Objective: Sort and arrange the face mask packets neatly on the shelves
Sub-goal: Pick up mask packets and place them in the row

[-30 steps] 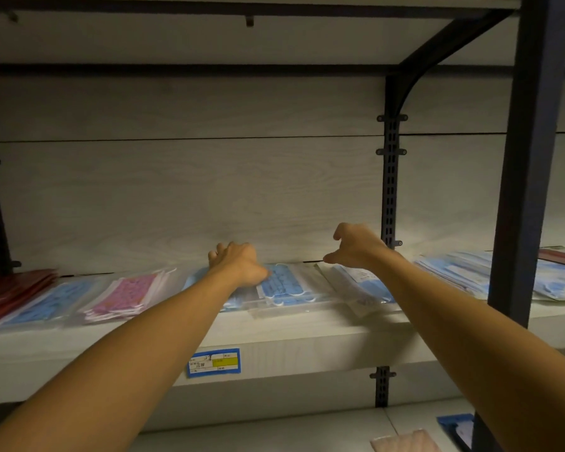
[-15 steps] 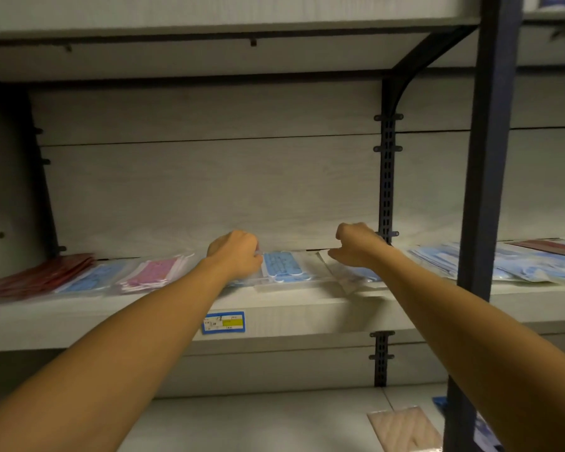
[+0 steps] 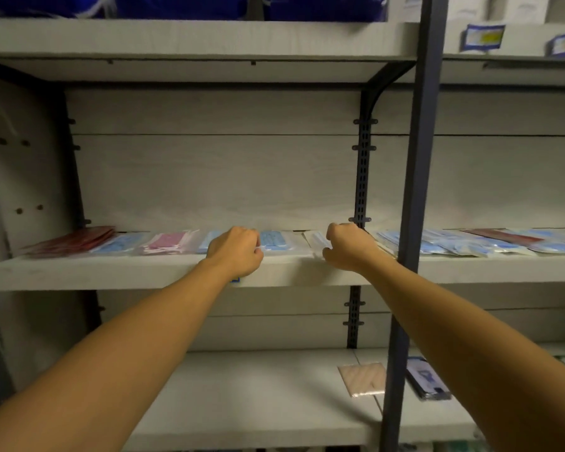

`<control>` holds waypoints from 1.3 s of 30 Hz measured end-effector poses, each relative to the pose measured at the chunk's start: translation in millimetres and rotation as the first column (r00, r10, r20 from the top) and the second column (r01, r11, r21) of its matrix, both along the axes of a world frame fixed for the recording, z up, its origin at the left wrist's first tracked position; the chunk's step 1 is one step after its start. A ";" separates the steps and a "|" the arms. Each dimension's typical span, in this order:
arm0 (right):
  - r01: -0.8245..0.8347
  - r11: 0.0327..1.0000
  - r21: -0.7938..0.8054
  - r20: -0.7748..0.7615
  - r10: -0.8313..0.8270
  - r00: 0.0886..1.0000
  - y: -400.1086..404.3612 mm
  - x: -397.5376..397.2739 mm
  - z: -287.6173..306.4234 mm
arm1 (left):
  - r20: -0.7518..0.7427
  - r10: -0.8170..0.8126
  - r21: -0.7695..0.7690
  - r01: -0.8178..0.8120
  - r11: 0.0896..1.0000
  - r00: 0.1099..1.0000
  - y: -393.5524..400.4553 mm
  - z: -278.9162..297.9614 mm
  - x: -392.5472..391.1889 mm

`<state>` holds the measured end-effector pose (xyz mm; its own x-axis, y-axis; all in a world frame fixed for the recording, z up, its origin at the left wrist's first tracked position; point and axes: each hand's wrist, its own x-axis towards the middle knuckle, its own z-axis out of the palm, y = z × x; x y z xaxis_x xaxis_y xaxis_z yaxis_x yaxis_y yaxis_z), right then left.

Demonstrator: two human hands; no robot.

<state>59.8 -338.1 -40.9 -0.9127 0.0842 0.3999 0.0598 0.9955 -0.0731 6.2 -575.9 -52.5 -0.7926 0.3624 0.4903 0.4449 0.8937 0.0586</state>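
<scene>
Face mask packets lie in a row on the middle shelf (image 3: 137, 272): red packets (image 3: 75, 239) at the far left, then a blue packet (image 3: 121, 244), a pink packet (image 3: 168, 241) and more blue ones. My left hand (image 3: 235, 251) is curled at the shelf's front edge, with its fingers pinching the near edge of a blue mask packet (image 3: 274, 243). My right hand (image 3: 346, 246) is closed on the corner of a clear-wrapped packet (image 3: 313, 239) just beside it. Each hand hides part of the packet it holds.
A dark upright post (image 3: 415, 223) stands close to my right forearm. Beyond it lie several overlapping blue packets (image 3: 454, 244) and a red packet (image 3: 503, 236). The lower shelf holds a beige packet (image 3: 362, 380) and a dark blue packet (image 3: 428, 380). Dark blue goods fill the top shelf.
Both hands have drawn back from deep on the shelf to its front edge, bringing the packets forward. The view has pulled back, so the upper and lower shelves show.
</scene>
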 end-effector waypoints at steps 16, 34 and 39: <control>0.098 0.992 0.083 -0.016 -0.097 0.995 83.7 120.2 -4.2 | -0.081 -0.187 0.052 0.192 0.980 0.979 94.5 5.9 79.9; 0.225 0.968 0.107 0.044 -0.231 0.972 265.5 142.1 -14.0 | -0.095 -0.405 0.011 0.407 0.913 0.910 288.8 2.2 106.6; 0.206 0.974 0.094 0.003 -0.207 0.978 309.9 128.7 -8.7 | -0.065 -0.392 0.031 0.395 0.918 0.917 332.4 6.0 95.6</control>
